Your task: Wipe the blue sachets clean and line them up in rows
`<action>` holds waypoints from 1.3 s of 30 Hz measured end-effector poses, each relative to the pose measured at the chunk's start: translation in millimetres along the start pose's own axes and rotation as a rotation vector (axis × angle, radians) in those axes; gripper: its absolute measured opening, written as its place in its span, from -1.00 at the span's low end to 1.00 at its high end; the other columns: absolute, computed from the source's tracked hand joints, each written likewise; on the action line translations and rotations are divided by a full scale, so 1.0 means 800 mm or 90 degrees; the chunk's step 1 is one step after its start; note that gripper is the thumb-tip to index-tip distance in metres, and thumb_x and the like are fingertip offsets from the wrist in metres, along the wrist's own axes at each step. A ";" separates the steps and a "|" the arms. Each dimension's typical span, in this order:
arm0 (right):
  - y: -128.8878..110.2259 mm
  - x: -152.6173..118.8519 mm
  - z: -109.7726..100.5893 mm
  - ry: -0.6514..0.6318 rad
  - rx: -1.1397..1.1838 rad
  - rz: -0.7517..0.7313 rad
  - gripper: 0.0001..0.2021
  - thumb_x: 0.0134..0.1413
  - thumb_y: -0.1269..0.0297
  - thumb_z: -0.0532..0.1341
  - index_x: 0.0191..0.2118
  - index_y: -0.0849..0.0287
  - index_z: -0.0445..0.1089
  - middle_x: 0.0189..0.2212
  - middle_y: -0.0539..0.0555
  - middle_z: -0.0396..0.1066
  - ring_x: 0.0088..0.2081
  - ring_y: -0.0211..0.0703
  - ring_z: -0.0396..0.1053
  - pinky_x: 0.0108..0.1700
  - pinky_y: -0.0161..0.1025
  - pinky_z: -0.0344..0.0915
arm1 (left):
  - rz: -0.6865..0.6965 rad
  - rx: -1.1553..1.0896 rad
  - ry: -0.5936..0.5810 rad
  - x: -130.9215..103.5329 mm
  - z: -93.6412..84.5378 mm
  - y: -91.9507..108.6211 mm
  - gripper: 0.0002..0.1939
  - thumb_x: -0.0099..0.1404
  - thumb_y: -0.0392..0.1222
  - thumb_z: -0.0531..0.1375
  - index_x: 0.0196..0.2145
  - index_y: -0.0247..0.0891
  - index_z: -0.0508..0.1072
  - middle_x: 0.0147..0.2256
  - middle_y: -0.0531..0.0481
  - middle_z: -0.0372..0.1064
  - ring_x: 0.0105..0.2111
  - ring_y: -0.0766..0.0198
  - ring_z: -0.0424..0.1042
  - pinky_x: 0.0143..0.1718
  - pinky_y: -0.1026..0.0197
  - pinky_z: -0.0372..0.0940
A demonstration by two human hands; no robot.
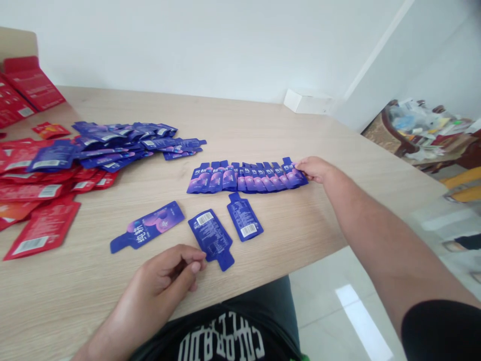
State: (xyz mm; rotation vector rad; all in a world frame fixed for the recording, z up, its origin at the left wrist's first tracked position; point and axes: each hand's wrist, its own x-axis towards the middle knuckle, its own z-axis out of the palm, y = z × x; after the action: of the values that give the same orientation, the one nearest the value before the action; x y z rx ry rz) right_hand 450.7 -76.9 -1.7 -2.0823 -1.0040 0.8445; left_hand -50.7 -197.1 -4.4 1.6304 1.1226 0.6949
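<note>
My right hand [314, 169] reaches out and pinches the right edge of the last blue-purple pouch [293, 173] in a row. That row of overlapping pouches [248, 178] lies with printed fronts up and spouts pointing away from me. Closer in, my left hand [175, 278] has its fingers curled, thumb and fingertips closed at the left edge of a blue pouch [211, 233]. This pouch shows its barcode side, spout towards me. Beside it lie another barcode-side-up pouch [245, 218] and a front-up pouch [154, 225] with its spout to the left.
A heap of blue pouches [124, 143] sits at the left, partly over a pile of red pouches [48, 215]. Red boxes [33, 87] stand at the far left. A white box [306, 102] is by the wall. The table's front edge [270, 282] runs close to my body.
</note>
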 end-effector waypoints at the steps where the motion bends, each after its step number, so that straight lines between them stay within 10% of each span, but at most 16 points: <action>1: 0.003 0.002 0.002 0.005 -0.016 -0.003 -0.80 0.15 0.21 0.34 -0.38 0.24 0.43 -0.77 -0.11 0.16 -0.73 -0.38 0.00 -0.69 -0.36 -0.13 | -0.005 -0.008 0.005 -0.001 0.001 0.002 -0.66 0.31 0.11 0.22 -0.20 -0.23 0.51 -0.37 -0.03 0.50 -0.51 0.33 0.41 -0.53 0.32 0.32; 22: 0.004 -0.061 -0.005 0.198 -0.035 -0.130 -0.68 0.12 0.16 0.27 -0.05 0.21 0.50 -0.45 0.04 0.43 -0.59 -0.34 0.16 -0.61 -0.37 0.04 | 0.103 0.087 -0.067 0.004 -0.012 -0.016 -0.79 0.41 -0.06 0.16 -0.12 -0.20 0.47 -0.38 0.03 0.50 -0.42 0.31 0.49 -0.38 0.29 0.41; 31: -0.020 -0.254 0.116 -0.001 -0.255 -0.483 -0.66 0.22 0.13 0.23 0.07 0.09 0.45 -0.17 0.11 0.49 -0.28 -0.08 0.44 -0.15 -0.10 0.42 | 0.366 0.408 -0.022 0.004 0.003 0.010 -0.82 0.40 -0.25 0.13 -0.10 -0.21 0.50 -0.16 -0.06 0.50 -0.13 0.14 0.45 -0.07 0.04 0.40; 39: -0.024 -0.286 0.178 -0.026 -0.411 -0.620 -0.45 0.11 -0.01 0.32 0.17 0.12 0.39 0.19 0.29 0.30 0.21 0.26 0.23 0.26 0.23 0.19 | 0.427 0.477 -0.050 0.019 0.020 0.029 -0.77 0.40 -0.29 0.11 -0.04 -0.25 0.49 -0.05 -0.12 0.44 0.03 0.06 0.34 0.15 -0.11 0.29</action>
State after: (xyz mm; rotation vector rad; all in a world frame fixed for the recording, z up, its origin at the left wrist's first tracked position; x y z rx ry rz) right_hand 219.5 -216.9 -8.2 -1.6521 -2.2430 0.0417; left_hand -23.2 -191.1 11.1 2.7142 0.8005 0.6422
